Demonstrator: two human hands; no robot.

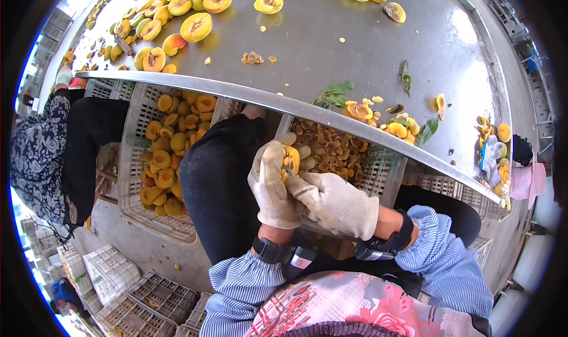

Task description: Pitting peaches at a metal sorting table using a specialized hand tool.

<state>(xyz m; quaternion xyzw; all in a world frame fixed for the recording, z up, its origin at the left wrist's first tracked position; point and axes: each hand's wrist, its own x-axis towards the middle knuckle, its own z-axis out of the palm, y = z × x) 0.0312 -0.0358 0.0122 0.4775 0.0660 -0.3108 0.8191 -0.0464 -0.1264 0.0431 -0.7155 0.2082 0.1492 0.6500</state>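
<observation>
My left hand (pixel 275 186), in a pale work glove, is closed around a yellow peach half (pixel 291 159), cut side partly showing. My right hand (pixel 337 204), gloved alike, grips a small metal-tipped pitting tool (pixel 288 171). The tool's tip touches the peach flesh; its handle is hidden in my fist. Both hands are close together over a crate (pixel 378 170) of brown pits and scraps (pixel 328 144), just below the table's front edge. To the left, a second crate (pixel 131 177) is filled with yellow peach halves (pixel 168 153).
Many cut peaches (pixel 195 27) lie on the metal table (pixel 331 47), mostly far left. Leaves (pixel 335 94) and fruit bits sit by its raised edge. A person (pixel 41 153) in a patterned sleeve sits at left; a pink hat (pixel 526 180) shows at right. Stacked crates (pixel 160 295) stand lower left.
</observation>
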